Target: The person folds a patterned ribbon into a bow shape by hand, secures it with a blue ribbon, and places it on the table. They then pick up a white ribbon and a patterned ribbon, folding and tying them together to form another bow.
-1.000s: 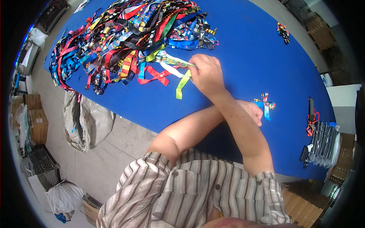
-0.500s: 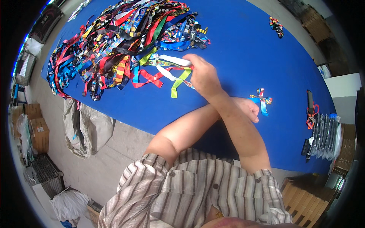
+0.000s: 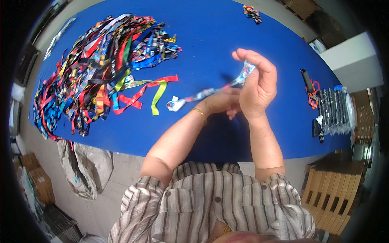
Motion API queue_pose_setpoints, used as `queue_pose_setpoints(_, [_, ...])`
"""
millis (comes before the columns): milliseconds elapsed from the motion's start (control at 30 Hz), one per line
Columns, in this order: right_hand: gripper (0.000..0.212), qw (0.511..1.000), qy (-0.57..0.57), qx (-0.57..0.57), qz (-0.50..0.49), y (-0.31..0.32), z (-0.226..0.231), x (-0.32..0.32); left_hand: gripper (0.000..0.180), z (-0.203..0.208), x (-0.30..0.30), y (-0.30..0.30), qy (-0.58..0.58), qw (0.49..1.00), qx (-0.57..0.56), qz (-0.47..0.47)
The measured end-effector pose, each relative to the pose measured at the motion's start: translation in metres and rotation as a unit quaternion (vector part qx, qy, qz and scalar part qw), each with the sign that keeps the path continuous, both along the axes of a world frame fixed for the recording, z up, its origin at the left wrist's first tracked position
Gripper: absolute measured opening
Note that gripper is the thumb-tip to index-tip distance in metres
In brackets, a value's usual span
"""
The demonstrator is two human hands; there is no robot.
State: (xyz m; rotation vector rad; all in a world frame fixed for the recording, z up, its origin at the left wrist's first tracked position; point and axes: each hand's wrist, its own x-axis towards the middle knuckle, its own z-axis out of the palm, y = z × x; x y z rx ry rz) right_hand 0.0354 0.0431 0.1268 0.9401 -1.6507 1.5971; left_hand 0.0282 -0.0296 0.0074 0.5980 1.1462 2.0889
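Note:
My right hand [image 3: 259, 83] is raised over the table with its fingers closed on one end of a light-blue patterned lanyard strap [image 3: 206, 93]. The strap slants down to the left, and its white-and-blue far end [image 3: 175, 104] hangs low over or touches the blue table. Under the strap, my left hand [image 3: 223, 102] reaches to the right, its fingers curled and partly hidden behind my right hand. Whatever those fingers hold cannot be made out. On the left lies a large heap of colourful lanyards [image 3: 101, 56], with red and lime-green ribbon ends [image 3: 158, 99] trailing out.
At the table's right side lie a stack of plastic-wrapped dark items [image 3: 336, 111], a black object with red cord [image 3: 311, 89] and a small black item [image 3: 317, 127]. A small colourful bundle [image 3: 252, 14] sits at the far edge. A pale sack [image 3: 85, 166] rests on the floor.
My right hand has drawn the strap away from the heap to the right, and my arms are less crossed. The view has shifted; the small ribbon bundle near my left hand is now hidden.

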Motion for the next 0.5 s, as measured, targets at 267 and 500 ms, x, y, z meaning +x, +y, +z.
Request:
queue_pose_setpoints(267, [0.015,0.992,-0.022,0.072,-0.105,0.095,-0.016,0.039,0.075,0.018,0.018,-0.012,-0.069,0.991,0.095,-0.069])
queue_pose_setpoints(500, [0.013,0.944,-0.137,0.117,-0.276,0.166,-0.053,0.065,0.046,0.018,0.025,-0.006,-0.043,0.975,0.141,-0.168])
